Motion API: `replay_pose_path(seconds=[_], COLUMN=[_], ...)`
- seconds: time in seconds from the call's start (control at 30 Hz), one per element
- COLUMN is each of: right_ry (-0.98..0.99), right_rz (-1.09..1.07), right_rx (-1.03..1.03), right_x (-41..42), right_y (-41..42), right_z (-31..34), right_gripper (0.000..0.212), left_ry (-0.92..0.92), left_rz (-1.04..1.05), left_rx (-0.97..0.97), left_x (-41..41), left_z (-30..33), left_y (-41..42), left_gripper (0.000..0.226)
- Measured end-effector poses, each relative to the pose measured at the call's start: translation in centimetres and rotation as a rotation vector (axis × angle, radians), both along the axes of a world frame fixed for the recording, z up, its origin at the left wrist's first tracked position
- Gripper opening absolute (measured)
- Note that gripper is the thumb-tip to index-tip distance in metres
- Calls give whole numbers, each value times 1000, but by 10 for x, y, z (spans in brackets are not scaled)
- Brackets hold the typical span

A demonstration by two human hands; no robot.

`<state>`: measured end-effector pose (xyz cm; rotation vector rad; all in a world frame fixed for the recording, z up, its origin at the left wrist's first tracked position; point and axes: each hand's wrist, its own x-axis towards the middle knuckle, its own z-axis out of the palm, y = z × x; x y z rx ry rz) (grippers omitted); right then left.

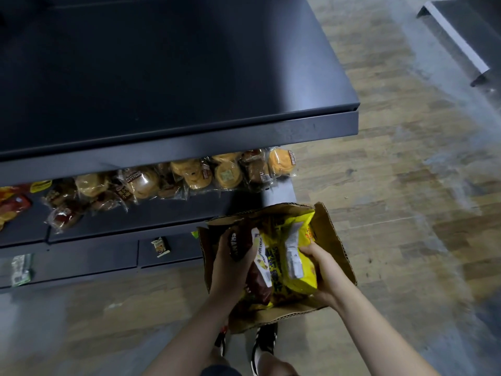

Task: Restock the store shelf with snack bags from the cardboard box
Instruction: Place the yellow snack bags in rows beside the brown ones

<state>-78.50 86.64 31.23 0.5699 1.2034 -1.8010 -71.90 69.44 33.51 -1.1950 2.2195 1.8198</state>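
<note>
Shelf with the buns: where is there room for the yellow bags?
Bare dark strip in front of the bun packs, running right to the shelf end above the cardboard box. The back row is crowded, so are the red bags at the left.

Down below, a wood-plank patterned floor with worn grey patches (pixel 393 185) fills the right side and runs along the bottom. Top right, there's a dark grey metal fixture with a pale edge strip (pixel 461 36), standing well apart from everything else. Across the middle, a row of clear-wrapped round golden buns (pixel 200 173) lies packet against packet, with darker brown wrapped pastries (pixel 63 210) at its left end. Far left, red glossy packets (pixel 12 208) sit at the frame edge. Lower down, a small pale square packet (pixel 160 246) lies alone, and a green-and-clear flat packet (pixel 21 268) lies far left. At the bottom, two black sneakers with white trim (pixel 264 346) stand side by side on the floor.
</note>
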Motion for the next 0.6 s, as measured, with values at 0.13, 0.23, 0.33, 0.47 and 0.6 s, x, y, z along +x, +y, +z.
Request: replay_pose_path(seconds=[0.13,0.23,0.33,0.47,0.6], right_ry=[-71,41,244,433,594], right_rz=[8,135,260,310,229], right_rx=[-48,86,207,330,282], right_x=[7,13,19,28,37], right_y=[-6,-18,-29,-38,-45], right_z=[7,16,35,50,78], right_gripper=[44,67,90,70,58], left_ry=[84,15,-18,86,163], left_rz=[54,-31,-63,-201,-216], left_rx=[463,426,547,494,368], left_x=[0,2,9,12,17], left_z=[13,17,16,33,53], left_y=[-2,-3,-4,-3,-15], left_gripper=[25,49,83,68,74])
